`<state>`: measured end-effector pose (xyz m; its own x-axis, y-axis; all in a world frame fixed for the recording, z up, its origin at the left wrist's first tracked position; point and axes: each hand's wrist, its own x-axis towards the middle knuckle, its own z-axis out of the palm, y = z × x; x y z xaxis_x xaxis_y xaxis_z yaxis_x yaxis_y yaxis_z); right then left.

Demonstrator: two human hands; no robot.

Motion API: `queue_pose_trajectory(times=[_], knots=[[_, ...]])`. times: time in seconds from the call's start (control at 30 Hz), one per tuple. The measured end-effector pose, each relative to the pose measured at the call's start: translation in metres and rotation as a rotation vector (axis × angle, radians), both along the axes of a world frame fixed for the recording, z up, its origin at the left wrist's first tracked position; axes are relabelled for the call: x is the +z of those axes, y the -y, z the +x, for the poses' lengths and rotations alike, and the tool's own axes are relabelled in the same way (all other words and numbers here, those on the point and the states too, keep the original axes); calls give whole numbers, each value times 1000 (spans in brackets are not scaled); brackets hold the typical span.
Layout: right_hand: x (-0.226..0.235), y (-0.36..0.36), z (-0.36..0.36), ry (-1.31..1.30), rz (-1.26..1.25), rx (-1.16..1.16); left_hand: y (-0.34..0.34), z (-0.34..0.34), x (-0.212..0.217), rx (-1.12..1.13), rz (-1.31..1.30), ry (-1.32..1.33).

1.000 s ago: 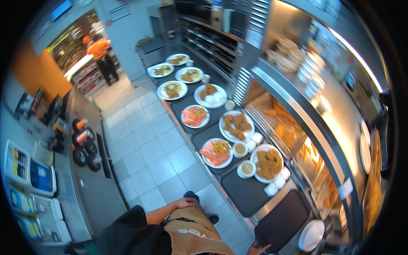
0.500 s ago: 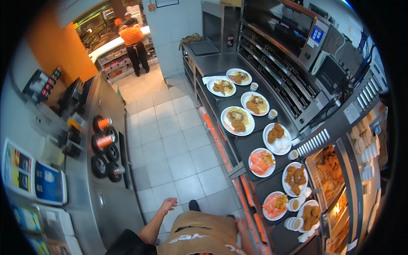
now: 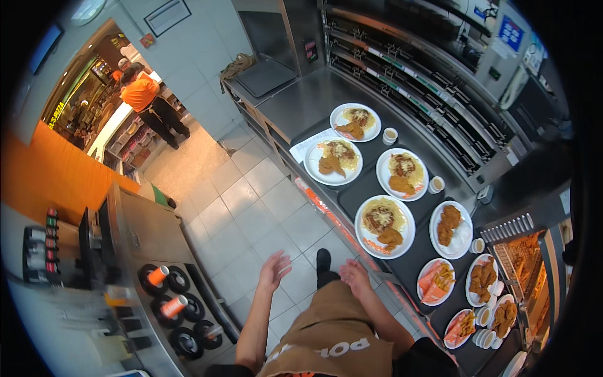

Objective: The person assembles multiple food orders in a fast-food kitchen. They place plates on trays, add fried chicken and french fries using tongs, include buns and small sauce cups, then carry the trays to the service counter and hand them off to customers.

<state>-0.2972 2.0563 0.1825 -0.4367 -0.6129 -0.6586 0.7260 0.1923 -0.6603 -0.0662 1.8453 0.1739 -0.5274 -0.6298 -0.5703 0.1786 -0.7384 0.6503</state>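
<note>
My left hand [image 3: 274,270] hangs above the tiled floor, its fingers apart and nothing in it. Also empty, my right hand [image 3: 355,276] is open in front of the brown apron [image 3: 326,333], close to the counter's edge. The nearest dish to it is a white plate of spaghetti with fried chicken [image 3: 385,227] on a dark tray. Three similar plates stand farther along, among them one beside a slip of paper [image 3: 308,148]. Nearer on the right are a plate of chicken and rice [image 3: 451,229] and fries in orange paper [image 3: 436,281].
Small cups of brown sauce [image 3: 436,184] stand among the plates. Fried chicken fills a lit bin [image 3: 522,261] at right. At left, a steel cabinet [image 3: 147,226] holds orange cups [image 3: 174,306] in round dispensers. A person in orange [image 3: 139,94] stands at a far counter.
My view has turned and come closer to the far plates. My right hand has risen from beside the counter into fuller view. Both hands remain empty.
</note>
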Motion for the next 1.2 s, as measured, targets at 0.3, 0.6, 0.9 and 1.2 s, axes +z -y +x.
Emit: queue_pose_trajectory(times=[0.3,0.6,0.9,1.2], knots=[[-19,138,-45,276,-107,-483,271,-148,33,-336,-248,145],[-35,204,-49,108,-187,-1336,367,-272,-7,-582,-187,254],[-50,216,-58,-248,40,-1751,388,-256,-19,-844,278,169],[-21,206,-53,-197,-155,-1754,378,-291,-62,-805,324,-148]])
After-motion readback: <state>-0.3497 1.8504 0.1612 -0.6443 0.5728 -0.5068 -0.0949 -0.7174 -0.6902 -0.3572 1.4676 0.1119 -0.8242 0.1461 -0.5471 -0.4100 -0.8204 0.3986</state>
